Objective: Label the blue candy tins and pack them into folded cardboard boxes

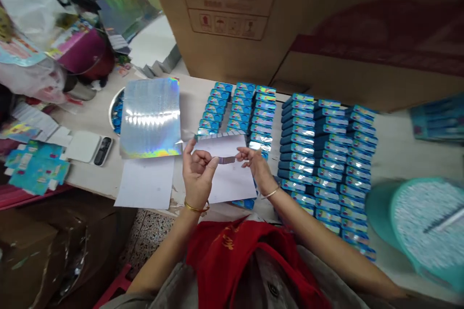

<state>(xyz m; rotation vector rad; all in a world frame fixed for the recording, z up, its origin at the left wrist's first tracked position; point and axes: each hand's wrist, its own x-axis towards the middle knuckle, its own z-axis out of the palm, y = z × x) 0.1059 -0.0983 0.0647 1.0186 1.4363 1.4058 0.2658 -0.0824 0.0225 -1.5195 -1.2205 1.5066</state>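
A partly folded card piece (223, 146), pale inside with a patterned far edge, is held up over the table. My left hand (197, 169) grips its left end, thumb on the near flap and index finger at the far corner. My right hand (255, 166) is at the card's right end, fingers bent and apart; whether the fingertips touch the edge is hard to tell. Below the card lies a white sheet (234, 183). Just beyond my hands stand rows of small blue boxes (213, 108) with shiny ends.
More blue boxes (328, 154) fill the right side. A teal tub (384, 217) of white bits stands far right. Large cartons (232, 53) wall off the back. To the left are a silvery holographic sheet (150, 118), flattened blue cartons (39, 166) and a phone-like device (103, 151).
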